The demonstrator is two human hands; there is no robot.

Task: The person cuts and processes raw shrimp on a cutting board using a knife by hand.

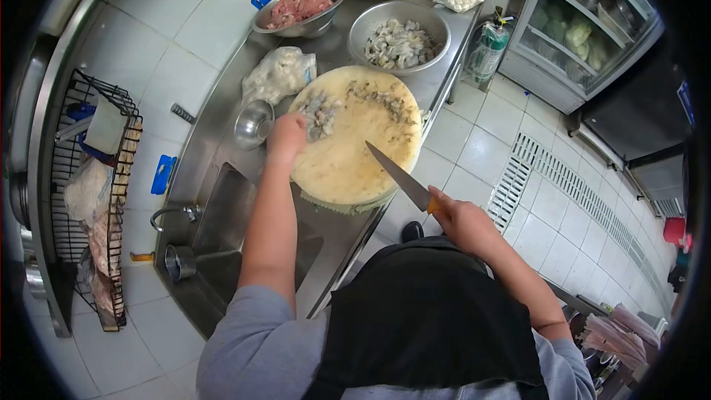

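My right hand [466, 226] is wrapped round the orange handle of a kitchen knife [402, 175], whose blade slants over the near right part of a round cutting board [337, 170]. My left hand [287, 135] is at the board's left edge with its fingers curled; whatever they hold is hidden. Just beyond it lies a small pile of greyish peeled shrimp [320, 112]. A small metal bowl [254, 124] sits close on its left. Dark scraps [396, 102] are spread along the board's far right side.
Behind the board stand a colander of shrimp [400, 13] and a bowl of raw meat [315, 27]. A filled plastic bag [272, 78] lies left of it. The sink [222, 215] is at near left, below a wire rack [118, 178]. Floor tiles and a glass-door fridge [581, 30] are at right.
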